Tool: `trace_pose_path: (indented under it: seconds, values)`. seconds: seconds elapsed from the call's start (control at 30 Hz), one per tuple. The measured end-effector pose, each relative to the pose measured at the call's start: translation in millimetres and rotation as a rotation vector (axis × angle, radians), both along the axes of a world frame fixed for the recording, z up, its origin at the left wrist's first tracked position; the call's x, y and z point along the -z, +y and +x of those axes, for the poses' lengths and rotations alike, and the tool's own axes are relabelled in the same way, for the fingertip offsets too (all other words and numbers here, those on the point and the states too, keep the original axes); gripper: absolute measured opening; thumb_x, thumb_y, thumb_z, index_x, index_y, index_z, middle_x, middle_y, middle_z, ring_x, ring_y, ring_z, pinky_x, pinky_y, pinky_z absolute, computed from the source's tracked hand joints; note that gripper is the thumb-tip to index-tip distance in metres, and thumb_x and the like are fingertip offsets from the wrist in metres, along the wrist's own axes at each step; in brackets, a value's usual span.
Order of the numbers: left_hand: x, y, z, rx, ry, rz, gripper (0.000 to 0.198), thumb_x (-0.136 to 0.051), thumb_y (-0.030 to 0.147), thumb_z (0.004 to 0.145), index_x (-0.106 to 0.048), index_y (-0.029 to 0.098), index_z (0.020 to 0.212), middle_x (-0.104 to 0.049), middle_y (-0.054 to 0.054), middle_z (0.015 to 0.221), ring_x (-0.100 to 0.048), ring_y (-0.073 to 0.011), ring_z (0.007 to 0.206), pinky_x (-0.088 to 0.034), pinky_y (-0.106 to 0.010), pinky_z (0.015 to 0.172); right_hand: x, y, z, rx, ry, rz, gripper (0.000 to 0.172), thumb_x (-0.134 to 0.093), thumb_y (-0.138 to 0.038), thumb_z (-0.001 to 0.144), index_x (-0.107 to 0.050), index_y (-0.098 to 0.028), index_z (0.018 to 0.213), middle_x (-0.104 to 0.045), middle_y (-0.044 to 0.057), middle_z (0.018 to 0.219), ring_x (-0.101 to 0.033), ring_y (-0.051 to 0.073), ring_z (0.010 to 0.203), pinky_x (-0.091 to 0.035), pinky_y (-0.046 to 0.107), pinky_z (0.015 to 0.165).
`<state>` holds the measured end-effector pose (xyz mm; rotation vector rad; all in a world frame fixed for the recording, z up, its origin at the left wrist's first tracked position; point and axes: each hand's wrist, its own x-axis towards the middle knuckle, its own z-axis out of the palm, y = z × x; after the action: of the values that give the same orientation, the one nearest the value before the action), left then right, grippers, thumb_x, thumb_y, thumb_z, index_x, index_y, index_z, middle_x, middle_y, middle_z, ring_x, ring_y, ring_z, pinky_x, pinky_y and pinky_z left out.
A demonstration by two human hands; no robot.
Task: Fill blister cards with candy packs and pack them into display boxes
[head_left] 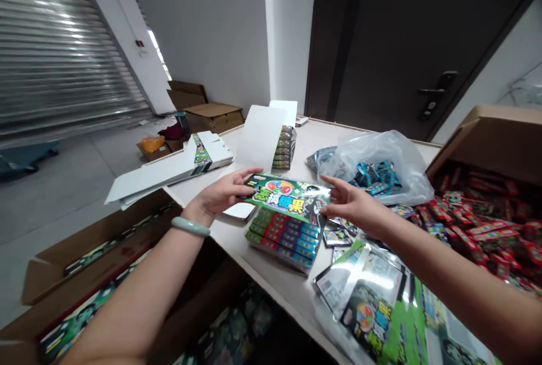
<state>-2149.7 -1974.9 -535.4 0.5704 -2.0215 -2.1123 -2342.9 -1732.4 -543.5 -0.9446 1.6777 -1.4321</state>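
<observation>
My left hand (226, 193) and my right hand (351, 204) hold a green printed display box (290, 193) by its two ends, fingers and thumbs pinched on it. The box hovers just above a stack of small colourful packets (285, 238) lying on the white table (271, 275). A pale green bangle (190, 227) sits on my left wrist. Several loose small packets (336, 236) lie beside my right hand.
A clear plastic bag of blue packets (376, 170) lies behind my right hand. An open cardboard box of red packets (486, 207) stands at the right. Flat white box blanks (169, 170) and a filled upright box (285, 145) lie farther back. Glossy green bags (381, 308) lie near me. Open cartons (84, 275) stand below the table.
</observation>
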Motion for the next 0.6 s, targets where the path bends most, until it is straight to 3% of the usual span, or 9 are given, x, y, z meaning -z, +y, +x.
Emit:
trace_pose_path:
  seconds: [0.07,0.17,0.27,0.37,0.5,0.6]
  values:
    - [13.7,4.7,-6.4,-0.059,0.048,-0.194,0.074,-0.079,0.022,0.056,-0.055,0.023,0.126,-0.068,-0.008,0.11,-0.067,-0.0214,0.088,-0.055,-0.027,0.067,14.3,-2.9,0.5,0.052,0.296,-0.015,0.059,-0.067,-0.016,0.069,-0.056,-0.017,0.126,-0.069,0.002,0.077,-0.063,0.016,0.063,-0.054,0.03,0.058]
    - [38.8,6.4,-24.2,-0.217,0.095,-0.516,0.056,-0.075,0.023,0.06,-0.059,0.021,0.114,-0.068,-0.001,0.087,-0.064,-0.017,0.076,-0.052,-0.027,0.065,34.6,-6.7,1.8,0.152,0.637,-0.017,0.044,-0.058,-0.015,0.074,-0.06,-0.02,0.119,-0.069,0.003,0.081,-0.063,0.019,0.068,-0.051,0.033,0.064]
    - [55.6,4.4,-42.2,-0.363,0.122,-0.655,0.028,-0.073,0.027,0.066,-0.061,0.021,0.091,-0.06,0.004,0.074,-0.057,-0.0138,0.071,-0.047,-0.025,0.067,48.6,-12.1,6.3,0.213,0.647,-0.042,0.032,-0.056,-0.023,0.081,-0.061,-0.022,0.113,-0.067,0.001,0.074,-0.062,0.018,0.063,-0.048,0.03,0.061]
    - [56.7,2.6,-56.6,-0.429,0.132,-0.714,0.02,-0.072,0.031,0.07,-0.059,0.021,0.08,-0.053,0.006,0.067,-0.053,-0.0127,0.068,-0.045,-0.024,0.067,52.9,-19.3,7.6,0.323,0.629,-0.054,0.023,-0.057,-0.032,0.084,-0.065,-0.023,0.104,-0.067,0.0,0.07,-0.061,0.018,0.061,-0.046,0.028,0.059]
    - [46.5,-2.0,-49.1,-0.348,0.115,-0.676,0.022,-0.071,0.026,0.066,-0.059,0.02,0.084,-0.058,0.004,0.075,-0.059,-0.0148,0.075,-0.048,-0.025,0.069,51.7,-14.8,12.2,0.395,0.562,-0.084,0.023,-0.059,-0.036,0.084,-0.067,-0.021,0.1,-0.067,0.001,0.071,-0.061,0.017,0.065,-0.046,0.028,0.061]
    - [47.6,-4.4,-14.6,-0.062,0.013,-0.606,0.04,-0.071,0.022,0.065,-0.06,0.019,0.103,-0.064,0.0,0.086,-0.063,-0.0178,0.075,-0.053,-0.029,0.067,56.9,7.0,33.5,0.187,0.346,-0.019,0.033,-0.059,-0.035,0.084,-0.062,-0.019,0.113,-0.061,-0.001,0.067,-0.058,0.016,0.059,-0.047,0.027,0.056]
